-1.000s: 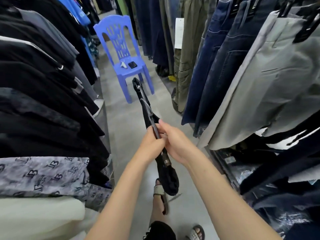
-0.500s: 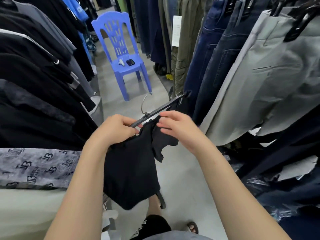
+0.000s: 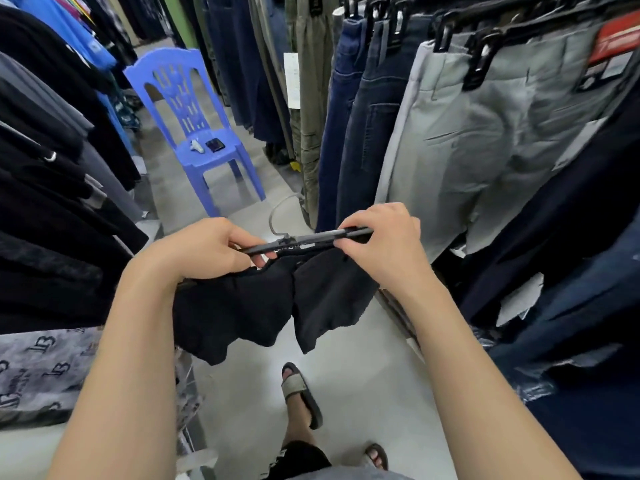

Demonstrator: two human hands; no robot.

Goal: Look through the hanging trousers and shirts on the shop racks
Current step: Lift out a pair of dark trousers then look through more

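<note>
Head view, looking down a narrow shop aisle between two clothing racks. Both hands hold a black clip hanger [image 3: 308, 240] level across the aisle, its long axis running left to right, its wire hook [image 3: 277, 216] curving away from the person. The left hand [image 3: 204, 247] has its fingers closed on the hanger's left end; the right hand [image 3: 384, 240] pinches the right end between thumb and fingertips. A pair of black shorts [image 3: 273, 306] hangs from the hanger, directly below the hands, its two legs dropping toward the floor [image 3: 363, 375]. It may be clipped at the waistband, though the hands cover the clips.

To the right, close beside the right hand, hang grey trousers [image 3: 485, 140] and dark blue jeans [image 3: 374, 126], so that rack is the nearer place to rehang. To the left hang black shirts [image 3: 52, 220], with a grey patterned garment [image 3: 38, 372] below them. Ahead, a blue plastic chair [image 3: 194, 126] stands in the aisle, well apart from the hands, with a dark phone [image 3: 214, 145] on its seat. A sandalled foot [image 3: 301, 393] shows below.
</note>
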